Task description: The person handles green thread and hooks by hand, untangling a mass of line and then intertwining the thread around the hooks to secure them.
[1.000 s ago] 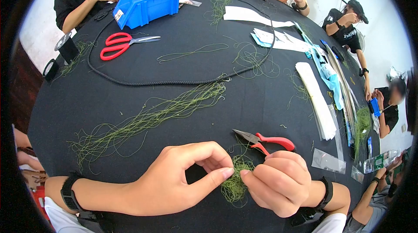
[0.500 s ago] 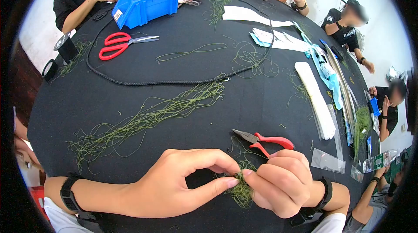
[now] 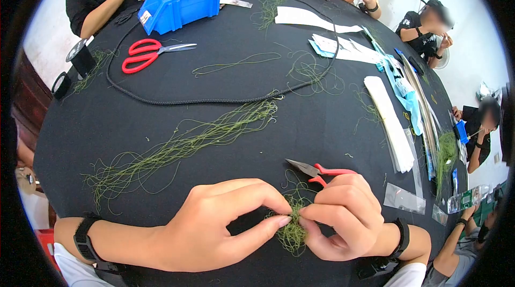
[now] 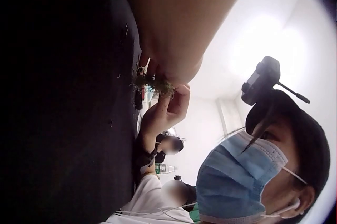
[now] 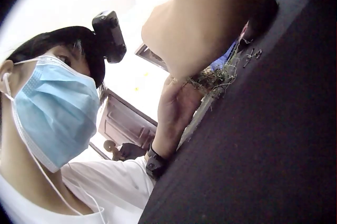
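A tangled clump of thin green line (image 3: 292, 237) sits between both hands, low over the black tablecloth. My left hand (image 3: 220, 225) pinches its left side between thumb and forefinger. From the right, my right hand (image 3: 346, 217) pinches the same clump with its fingertips. In the left wrist view, strands of the clump (image 4: 154, 83) stick out around the fingers. The clump (image 5: 213, 81) also hangs at the fingertips in the right wrist view. Just beyond the right hand lie red-handled pliers (image 3: 307, 168), their grips partly hidden by that hand.
A long bundle of green lines (image 3: 188, 139) lies ahead to the left. Farther off are red-handled scissors (image 3: 144, 56), a black cord loop (image 3: 188, 102) and a blue bin (image 3: 185, 11). White strips (image 3: 389, 123) lie on the right. Other people sit around the table.
My right hand's fingers have opened out from a tighter curl and shifted their pinch on the clump. Across the table, another person's hand reached beside the blue bin and drew back.
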Action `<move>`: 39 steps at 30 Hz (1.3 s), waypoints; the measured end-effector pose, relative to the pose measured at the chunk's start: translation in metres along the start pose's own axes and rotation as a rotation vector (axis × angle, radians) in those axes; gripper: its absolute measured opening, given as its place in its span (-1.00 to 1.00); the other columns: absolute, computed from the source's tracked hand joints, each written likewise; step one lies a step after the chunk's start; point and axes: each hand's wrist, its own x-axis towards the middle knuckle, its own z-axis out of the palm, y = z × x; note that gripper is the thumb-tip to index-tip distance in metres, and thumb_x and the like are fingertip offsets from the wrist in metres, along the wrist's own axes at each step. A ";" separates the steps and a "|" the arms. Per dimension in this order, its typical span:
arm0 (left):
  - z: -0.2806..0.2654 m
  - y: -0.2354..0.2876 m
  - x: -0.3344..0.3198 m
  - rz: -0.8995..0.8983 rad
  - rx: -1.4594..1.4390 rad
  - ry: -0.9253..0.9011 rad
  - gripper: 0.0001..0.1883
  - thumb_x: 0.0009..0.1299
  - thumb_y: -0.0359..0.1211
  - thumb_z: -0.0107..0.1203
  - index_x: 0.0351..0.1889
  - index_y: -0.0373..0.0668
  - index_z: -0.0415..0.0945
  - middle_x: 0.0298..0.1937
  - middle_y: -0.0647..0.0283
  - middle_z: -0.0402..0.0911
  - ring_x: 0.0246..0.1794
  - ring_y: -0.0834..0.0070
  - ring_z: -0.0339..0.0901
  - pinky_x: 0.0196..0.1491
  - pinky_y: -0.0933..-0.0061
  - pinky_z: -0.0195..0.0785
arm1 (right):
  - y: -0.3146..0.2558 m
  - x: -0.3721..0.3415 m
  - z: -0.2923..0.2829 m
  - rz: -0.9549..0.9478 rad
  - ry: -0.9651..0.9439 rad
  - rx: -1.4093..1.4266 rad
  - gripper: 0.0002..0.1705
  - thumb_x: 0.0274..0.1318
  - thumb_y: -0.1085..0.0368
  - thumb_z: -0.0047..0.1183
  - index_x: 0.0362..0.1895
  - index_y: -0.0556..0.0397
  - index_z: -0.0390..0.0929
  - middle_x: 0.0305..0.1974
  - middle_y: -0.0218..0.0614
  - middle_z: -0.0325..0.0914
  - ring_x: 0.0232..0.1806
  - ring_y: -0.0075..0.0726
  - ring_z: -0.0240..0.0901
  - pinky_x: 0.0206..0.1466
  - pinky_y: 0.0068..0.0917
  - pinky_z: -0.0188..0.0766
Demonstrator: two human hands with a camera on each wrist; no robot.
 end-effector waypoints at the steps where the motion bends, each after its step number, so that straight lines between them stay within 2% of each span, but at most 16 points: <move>1: 0.001 -0.001 0.000 0.035 0.029 0.010 -0.86 0.20 -0.56 0.23 -0.28 -0.31 0.57 -0.27 0.11 0.66 -0.26 0.32 0.64 -0.18 0.41 0.50 | 0.000 0.000 0.001 0.027 -0.001 0.041 -0.71 -0.39 0.50 0.25 -0.39 0.14 0.55 -0.42 -0.31 0.47 -0.48 -0.28 0.39 -0.41 -0.42 0.34; 8: 0.002 -0.006 0.001 0.188 0.172 0.040 -0.86 0.17 -0.59 0.24 -0.31 -0.32 0.55 -0.31 0.12 0.64 -0.31 0.29 0.62 -0.24 0.37 0.49 | 0.003 0.003 0.000 0.183 -0.108 0.254 -0.74 -0.29 0.56 0.24 -0.38 0.15 0.54 -0.44 -0.27 0.44 -0.45 -0.23 0.41 -0.38 -0.38 0.32; 11: 0.001 -0.006 0.000 0.185 0.180 0.039 -0.85 0.17 -0.59 0.24 -0.30 -0.31 0.56 -0.29 0.12 0.65 -0.29 0.29 0.63 -0.23 0.39 0.50 | 0.002 0.003 0.000 0.179 -0.117 0.252 -0.74 -0.29 0.58 0.24 -0.38 0.16 0.54 -0.42 -0.25 0.46 -0.44 -0.22 0.42 -0.37 -0.39 0.32; 14: 0.000 -0.005 0.000 0.082 0.059 0.021 -0.86 0.19 -0.58 0.23 -0.29 -0.30 0.57 -0.27 0.13 0.66 -0.27 0.31 0.64 -0.20 0.42 0.50 | 0.004 -0.001 0.000 0.112 -0.063 0.199 -0.74 -0.30 0.60 0.23 -0.38 0.18 0.54 -0.40 -0.24 0.49 -0.44 -0.23 0.43 -0.36 -0.39 0.33; 17: -0.003 0.000 0.001 -0.089 -0.051 -0.046 -0.87 0.21 -0.55 0.22 -0.28 -0.29 0.58 -0.23 0.12 0.67 -0.22 0.34 0.64 -0.15 0.42 0.50 | 0.005 -0.002 0.000 0.114 -0.002 0.170 -0.69 -0.40 0.59 0.24 -0.39 0.13 0.59 -0.45 -0.29 0.49 -0.48 -0.30 0.43 -0.35 -0.38 0.38; 20: -0.001 -0.002 0.000 -0.062 -0.026 -0.025 -0.85 0.22 -0.53 0.22 -0.25 -0.30 0.58 -0.22 0.10 0.66 -0.18 0.33 0.63 -0.10 0.41 0.49 | 0.006 -0.001 0.002 0.115 -0.013 0.171 -0.70 -0.42 0.58 0.26 -0.40 0.13 0.60 -0.45 -0.29 0.49 -0.49 -0.31 0.43 -0.38 -0.41 0.36; 23: 0.001 0.004 0.002 0.019 0.084 0.115 -0.81 0.19 -0.52 0.25 -0.22 -0.31 0.57 -0.22 0.09 0.65 -0.18 0.30 0.63 -0.09 0.38 0.48 | 0.003 -0.001 0.002 0.088 -0.048 0.129 -0.74 -0.30 0.55 0.26 -0.37 0.18 0.56 -0.40 -0.27 0.51 -0.46 -0.24 0.42 -0.39 -0.42 0.35; 26: -0.001 -0.001 0.004 0.145 0.107 0.013 -0.78 0.18 -0.52 0.27 -0.20 -0.31 0.57 -0.25 0.09 0.64 -0.22 0.28 0.62 -0.11 0.35 0.48 | 0.002 -0.004 0.004 0.041 -0.030 0.077 -0.72 -0.33 0.53 0.28 -0.38 0.18 0.57 -0.39 -0.27 0.51 -0.46 -0.24 0.41 -0.38 -0.43 0.37; 30: 0.000 -0.003 0.002 0.203 0.212 0.033 -0.78 0.13 -0.53 0.31 -0.26 -0.27 0.58 -0.28 0.15 0.64 -0.26 0.27 0.61 -0.17 0.34 0.47 | 0.004 -0.005 0.003 0.018 -0.043 0.056 -0.69 -0.37 0.53 0.28 -0.37 0.21 0.57 -0.40 -0.26 0.50 -0.46 -0.24 0.41 -0.37 -0.42 0.38; 33: -0.001 -0.005 0.003 0.208 0.203 0.031 -0.82 0.13 -0.54 0.30 -0.30 -0.28 0.58 -0.29 0.17 0.64 -0.27 0.28 0.61 -0.20 0.34 0.46 | 0.004 -0.005 0.004 0.001 -0.030 0.037 -0.69 -0.40 0.54 0.28 -0.37 0.22 0.57 -0.41 -0.25 0.50 -0.46 -0.23 0.41 -0.37 -0.42 0.38; 39: -0.002 -0.005 0.002 0.091 0.093 -0.001 -0.85 0.14 -0.57 0.28 -0.33 -0.28 0.57 -0.31 0.16 0.63 -0.28 0.28 0.61 -0.18 0.35 0.45 | 0.002 -0.002 0.000 0.018 -0.017 0.046 -0.69 -0.40 0.55 0.27 -0.38 0.21 0.56 -0.42 -0.25 0.50 -0.46 -0.22 0.42 -0.37 -0.41 0.38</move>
